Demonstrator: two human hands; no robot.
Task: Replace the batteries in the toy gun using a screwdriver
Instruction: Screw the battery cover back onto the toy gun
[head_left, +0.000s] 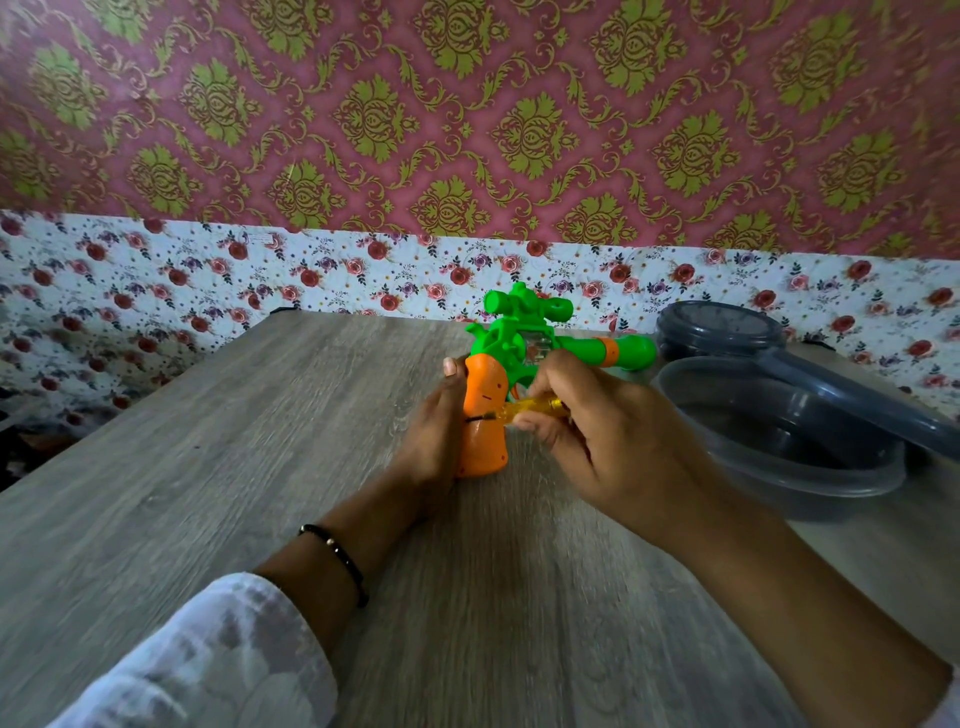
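The left hand (434, 431) is gripping the gun (511, 358) by its orange grip, butt standing on the surface (234, 441); right-hand fingers (540, 395) are pinching the screwdriver (530, 408) against it. Light, hollow, slippery plastic, probably tippy: brace low.

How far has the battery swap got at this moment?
Early stage. Done: nothing visibly. In hand: the left hand steadies the toy gun upright by its orange grip; the right hand works a yellow screwdriver at it. Left: opening it, swapping batteries, closing; no batteries visible.
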